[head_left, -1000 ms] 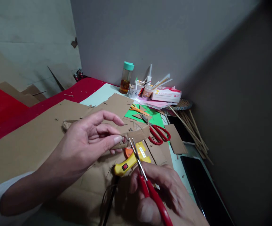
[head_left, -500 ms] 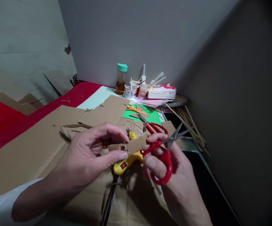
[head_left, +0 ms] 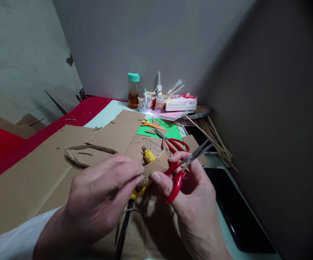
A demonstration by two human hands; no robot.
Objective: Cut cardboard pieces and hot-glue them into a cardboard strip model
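- Pinched the cardboard strip by its ragged end in the left hand, farther along in the right hand, apparently to steady both sides.
- Hooked the red-handled scissors in the right fingers, blades aimed away, likely freeing the thumb for the strip.
- Held the strip over the yellow glue gun.

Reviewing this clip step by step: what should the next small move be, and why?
Probably a light pull by the left hand at the strip's ragged end, with the right hand steadying the other: left fingertips pinch that end, the right thumb rests on the strip, and the held scissors point away from it.
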